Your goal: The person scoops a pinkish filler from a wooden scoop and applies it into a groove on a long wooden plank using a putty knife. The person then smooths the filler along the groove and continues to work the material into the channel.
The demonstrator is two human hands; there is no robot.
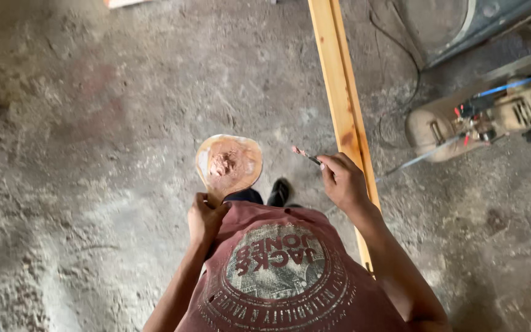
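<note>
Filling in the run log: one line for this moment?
left hand: holds round board with reddish putty | right hand: holds small knife | wooden plank on floor

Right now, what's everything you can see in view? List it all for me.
Round board: one, tan wood, held by its handle in front of the body, above the floor.
Putty lump: one, pinkish-brown, on the board's face.
Small blade tool: one, dark with a pinkish smeared tip, right of the board.
Long plank: one, pale orange wood, lying on the floor at the right.
Machine: one, tan body with blue and red wires, far right.
Cable: one, black, on the floor by the machine.
Floor: grey, rough, dusty.
Shoe: one, black.
Shirt: maroon, printed.
Left hand: grips the board's handle.
Right hand: holds the blade tool.
</note>
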